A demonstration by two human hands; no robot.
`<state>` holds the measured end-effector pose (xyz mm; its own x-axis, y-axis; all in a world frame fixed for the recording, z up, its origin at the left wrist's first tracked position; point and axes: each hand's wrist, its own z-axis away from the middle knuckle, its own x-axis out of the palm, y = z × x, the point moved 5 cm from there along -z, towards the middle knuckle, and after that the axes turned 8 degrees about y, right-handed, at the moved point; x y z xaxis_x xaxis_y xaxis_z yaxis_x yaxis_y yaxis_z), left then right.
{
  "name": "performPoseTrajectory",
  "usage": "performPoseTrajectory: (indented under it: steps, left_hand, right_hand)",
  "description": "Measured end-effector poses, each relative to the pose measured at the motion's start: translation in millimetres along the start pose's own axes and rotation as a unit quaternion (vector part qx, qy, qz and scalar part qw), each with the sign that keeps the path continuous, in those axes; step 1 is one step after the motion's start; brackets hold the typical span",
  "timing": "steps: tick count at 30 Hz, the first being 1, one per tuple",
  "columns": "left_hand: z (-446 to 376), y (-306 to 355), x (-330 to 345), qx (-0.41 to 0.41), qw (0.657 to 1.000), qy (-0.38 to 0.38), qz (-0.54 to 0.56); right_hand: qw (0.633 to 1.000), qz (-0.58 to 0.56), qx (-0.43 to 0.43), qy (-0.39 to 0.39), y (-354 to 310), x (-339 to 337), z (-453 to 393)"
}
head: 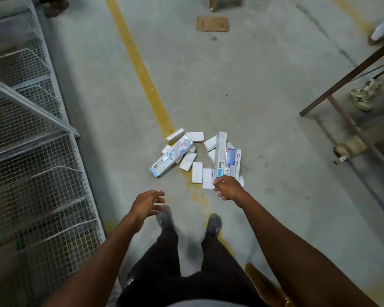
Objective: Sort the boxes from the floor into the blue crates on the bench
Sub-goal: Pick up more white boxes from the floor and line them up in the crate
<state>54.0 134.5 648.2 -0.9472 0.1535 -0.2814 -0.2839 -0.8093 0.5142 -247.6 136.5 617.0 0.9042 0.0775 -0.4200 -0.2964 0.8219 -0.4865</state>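
Standing over a loose pile of boxes (197, 158) on the concrete floor (264, 96), straddling the yellow floor line (140, 69). Pile is mixed: small white cartons, plus longer printed cartons, one marked Viva (171, 157) on the pile's left side and another long carton (221, 151) on its right, lying across smaller ones.

Left hand (149, 202): fingers spread and relaxed, holding nothing, short of the pile. Right hand (227, 187): fingers loosely curled above the near edge of the pile; it appears empty, though contact with the carton beneath cannot be ruled out.

Blue crates and bench: not in view, so sorting destinations cannot be checked.

Risks, as judged:
- Long cartons rest on short ones; lifting a lower carton would likely tip or slide the ones above.
- Grabbing several at once may drop the small white ones, which look smooth.
- Feet (213, 222) are near the pile; a step forward could crush a carton.
- Wire-mesh rack (31, 151) stands near on the left, a possible snag for the elbow.
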Motion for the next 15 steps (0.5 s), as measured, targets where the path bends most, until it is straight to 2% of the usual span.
performPoseTrajectory:
  steps: [5,9,13,15]
  left_hand:
    - [-90.1,17.5,33.9,-0.022,0.996,-0.044,-0.072]
    - [-203.9,4.7,75.7,-0.027,0.991,-0.070,-0.109]
    - [-342.2,-43.3,132.7,0.011,0.978,-0.087,-0.191]
    - [-414.6,-66.2,163.0,0.068,0.948,-0.115,-0.288]
  right_hand:
    - [0.999,0.000,0.035,0.031,12.8,22.0,-77.3]
    - [0.997,0.067,0.010,0.026,38.8,71.4,-174.2]
    - [0.991,0.135,-0.017,0.000,90.6,142.9,-296.7]
    - [0.988,0.150,-0.005,-0.029,121.6,177.4,-361.2]
